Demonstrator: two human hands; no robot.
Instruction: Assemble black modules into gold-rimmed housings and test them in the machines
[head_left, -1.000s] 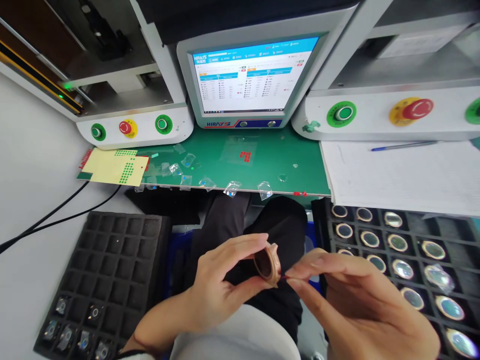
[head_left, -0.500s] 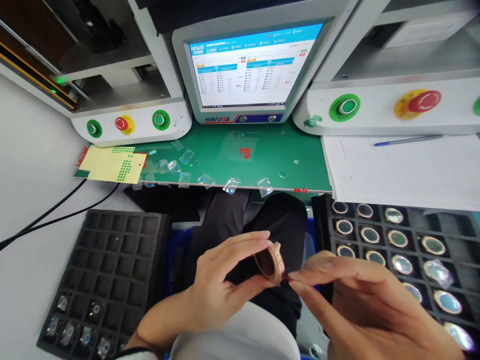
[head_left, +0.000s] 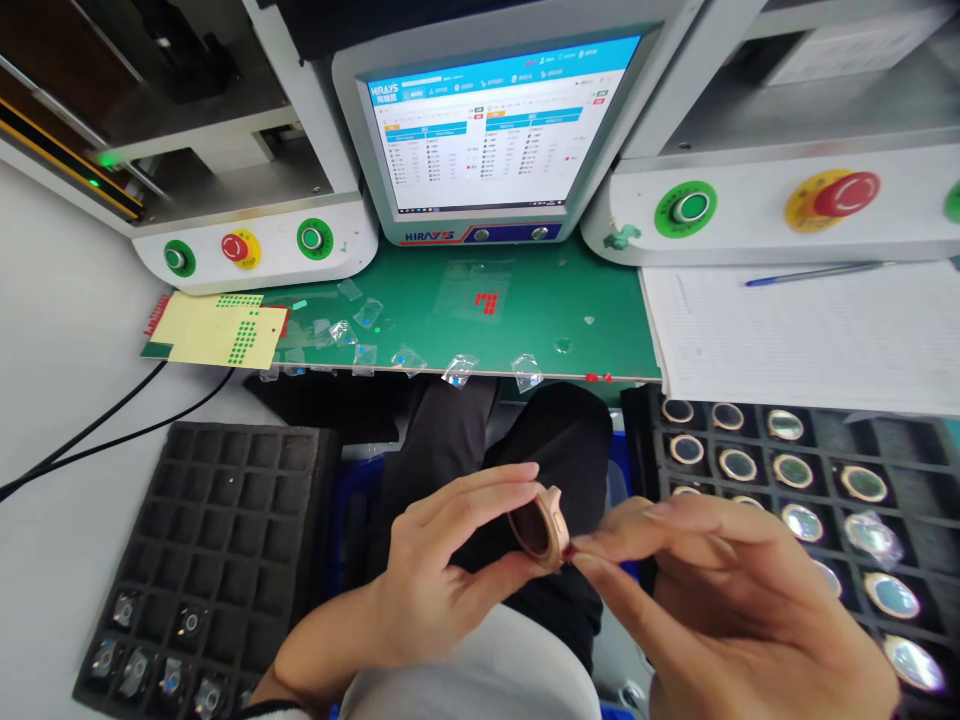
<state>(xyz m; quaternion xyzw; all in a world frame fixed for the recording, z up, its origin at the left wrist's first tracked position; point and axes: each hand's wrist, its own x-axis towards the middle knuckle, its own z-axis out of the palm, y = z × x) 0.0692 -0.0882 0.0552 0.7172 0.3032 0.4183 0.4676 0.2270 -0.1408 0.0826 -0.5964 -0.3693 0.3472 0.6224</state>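
Above my lap, my left hand (head_left: pixel 442 570) grips a rose-gold watch case (head_left: pixel 553 525) between thumb and fingers, its round dark face turned to the left. My right hand (head_left: pixel 720 600) is closed in a pinch of thumb and forefinger at the lower right edge of the case. Between those fingertips a small red piece shows, touching or almost touching the case. It looks like a bit of red sticker, mostly hidden by the fingers.
A black foam tray (head_left: pixel 225 540) with several film-wrapped parts stands at left; another tray (head_left: pixel 900 440) holds round watch cases at right. Clear film scraps (head_left: pixel 459 370) lie along the green bench edge (head_left: pixel 405 250). Yellow sticker sheets (head_left: pixel 202 335), paper (head_left: pixel 795 340) and a monitor (head_left: pixel 495 140) are beyond.
My right hand has moved slightly left, bringing the red piece closer against the watch case. My left hand keeps its hold. The whole view has shifted a little.
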